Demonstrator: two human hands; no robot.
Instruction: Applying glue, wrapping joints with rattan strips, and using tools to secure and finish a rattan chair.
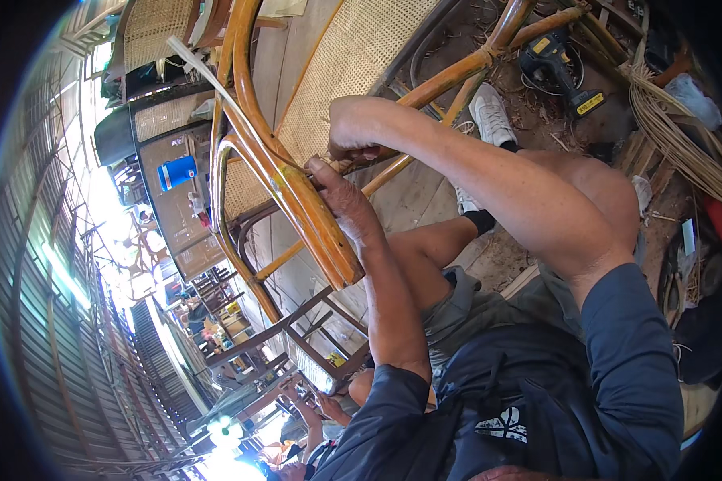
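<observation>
A glossy brown rattan chair frame (297, 204), its poles bundled side by side, slants across the middle in front of me. My left hand (346, 200) is closed around the bundled poles, its thumb pressing near a pale, flat cane strip (237, 104). The strip's free end sticks out toward the upper left, along the frame. Just beyond the thumb, my right hand (354, 128) is bent at the wrist with its fingers curled in by a wrapped joint. Its wrist hides most of the fingers and whatever they hold. Woven cane webbing (345, 60) lies behind both hands.
A yellow-and-black cordless drill (555, 70) lies on the littered floor at upper right, near a coil of cane strips (674, 132). A blue jug (176, 173) stands to the left. Another person's arms (313, 413) show at lower left, beside a dark wooden frame (321, 373).
</observation>
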